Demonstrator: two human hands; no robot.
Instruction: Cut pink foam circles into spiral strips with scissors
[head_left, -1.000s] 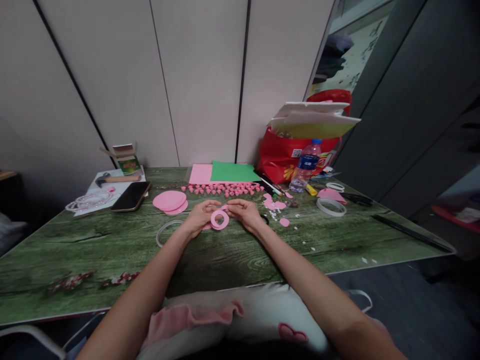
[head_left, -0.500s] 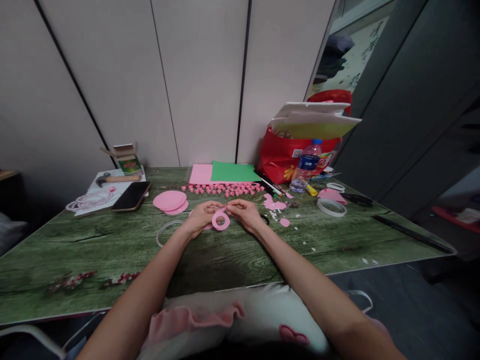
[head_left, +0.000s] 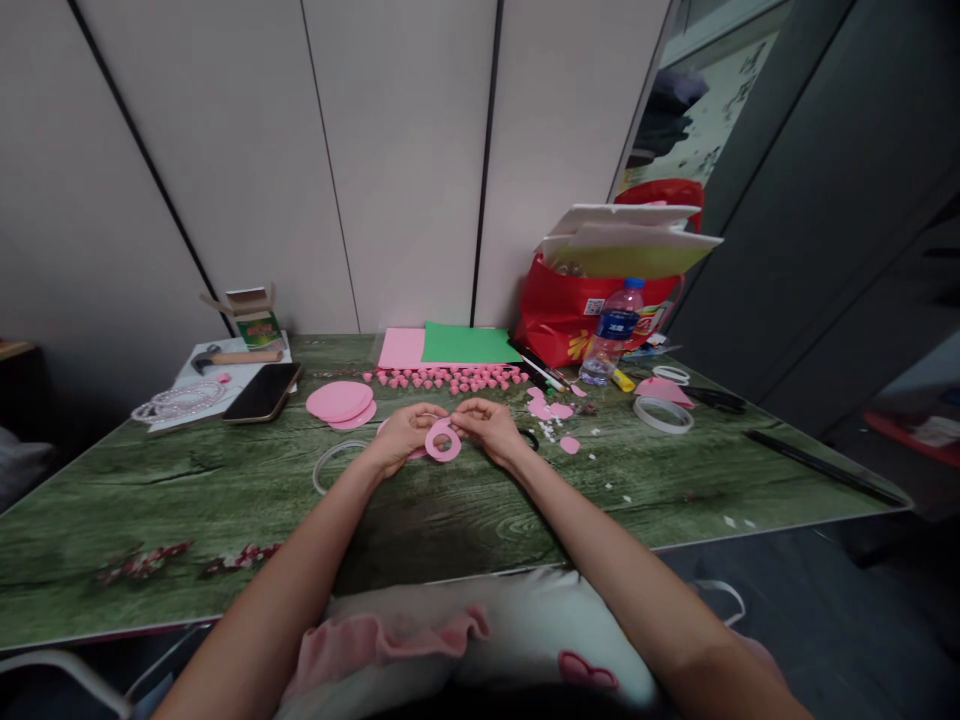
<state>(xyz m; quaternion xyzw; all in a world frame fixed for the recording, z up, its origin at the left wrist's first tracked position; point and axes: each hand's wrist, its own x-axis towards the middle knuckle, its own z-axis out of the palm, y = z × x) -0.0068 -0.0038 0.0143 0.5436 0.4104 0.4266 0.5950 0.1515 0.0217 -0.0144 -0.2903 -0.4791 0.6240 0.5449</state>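
Over the middle of the table, my left hand (head_left: 405, 435) and my right hand (head_left: 486, 428) meet at the fingertips. Both pinch a curled pink paper strip (head_left: 433, 449), which hangs in a loop between them. The left fingers grip its upper left side, the right ones its upper right end. Another pink piece shows partly behind my left hand. To the left lie pink paper discs (head_left: 340, 401), and a roll of clear tape (head_left: 322, 470) rests beside my left wrist. Behind the hands spread several small pink rolled roses (head_left: 450, 379). A black ring (head_left: 531, 440) is partly hidden by my right wrist.
Pink scraps and white bits (head_left: 551, 412) lie to the right, near a water bottle (head_left: 609, 335) and a red bag (head_left: 555, 310). Green paper (head_left: 470, 343) is at the back. A phone (head_left: 262, 391), a hammer (head_left: 244, 357) and a bead string (head_left: 178, 399) lie left. Tape (head_left: 663, 415) sits right.
The pink loop has shifted very slightly to the right, and its upper end between the fingertips has turned a little. Both hands stay almost in place.
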